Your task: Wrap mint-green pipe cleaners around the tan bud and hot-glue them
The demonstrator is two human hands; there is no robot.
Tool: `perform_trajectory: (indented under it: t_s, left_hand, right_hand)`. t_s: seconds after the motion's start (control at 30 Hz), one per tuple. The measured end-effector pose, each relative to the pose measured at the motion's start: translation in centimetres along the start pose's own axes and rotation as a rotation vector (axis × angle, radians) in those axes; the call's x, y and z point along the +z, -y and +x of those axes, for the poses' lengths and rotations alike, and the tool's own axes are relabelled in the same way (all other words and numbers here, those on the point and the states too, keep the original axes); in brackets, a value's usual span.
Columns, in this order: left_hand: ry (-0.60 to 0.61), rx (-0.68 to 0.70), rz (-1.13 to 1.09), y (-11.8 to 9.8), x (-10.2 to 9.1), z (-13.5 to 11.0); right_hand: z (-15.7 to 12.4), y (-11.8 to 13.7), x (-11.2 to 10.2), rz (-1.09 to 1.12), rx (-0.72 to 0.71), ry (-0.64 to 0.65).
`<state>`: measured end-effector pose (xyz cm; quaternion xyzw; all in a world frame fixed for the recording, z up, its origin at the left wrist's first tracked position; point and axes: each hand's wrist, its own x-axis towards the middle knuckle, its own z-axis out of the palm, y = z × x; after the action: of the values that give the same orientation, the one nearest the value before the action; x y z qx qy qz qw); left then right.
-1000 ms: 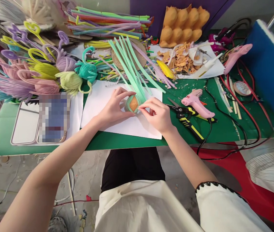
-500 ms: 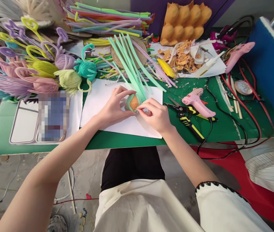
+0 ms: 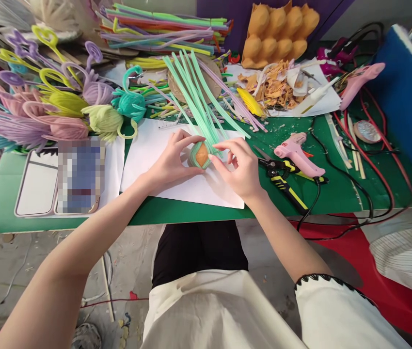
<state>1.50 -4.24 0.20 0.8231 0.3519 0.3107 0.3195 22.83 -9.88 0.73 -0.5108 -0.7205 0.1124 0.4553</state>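
My left hand (image 3: 171, 157) curls around a small orange-brown egg-carton cup (image 3: 201, 155), thumb below and fingers above. Mint-green pipe cleaners (image 3: 195, 104) wrap the cup's sides, leaving a pointed oval of bare orange in the middle. Their long loose ends fan away from me over the heap behind. My right hand (image 3: 240, 165) is at the cup's right side, thumb and index finger pinching at a mint-green pipe cleaner by its edge; the exact contact is partly hidden. White paper (image 3: 148, 179) lies beneath both hands.
Pliers-like cutters (image 3: 282, 182) and a pink glue gun (image 3: 300, 155) lie to the right. Finished pipe-cleaner birds (image 3: 68, 128) crowd the left, behind a phone (image 3: 78, 179). An egg carton (image 3: 280, 36), orange scraps (image 3: 275, 87) and pipe-cleaner bundles (image 3: 169, 29) stand at the back.
My right hand has moved from the cup's lower edge up to its right side, its fingers spreading over the strands. My left hand and the cup stay in place.
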Motion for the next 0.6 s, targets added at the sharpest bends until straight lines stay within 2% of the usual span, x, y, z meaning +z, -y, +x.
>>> perform_trajectory:
  t_s: [0.1, 0.3, 0.43, 0.6]
  left_hand:
    - [-0.006, -0.009, -0.001, -0.1, 0.1, 0.0]
    - [-0.010, -0.012, 0.034, -0.3, 0.3, 0.2]
    - [-0.040, 0.032, 0.095, -0.1, 0.7, 0.2]
    - [-0.060, 0.087, 0.156, 0.3, 1.0, 0.2]
  right_hand:
    - [0.3, 0.7, 0.7, -0.086, 0.097, 0.051]
    - [1.5, 3.7, 2.7, -0.360, 0.346, 0.275]
    - [2.4, 5.1, 3.2, -0.422, 0.429, 0.281]
    - [3.1, 5.6, 3.4, -0.454, 0.480, 0.285]
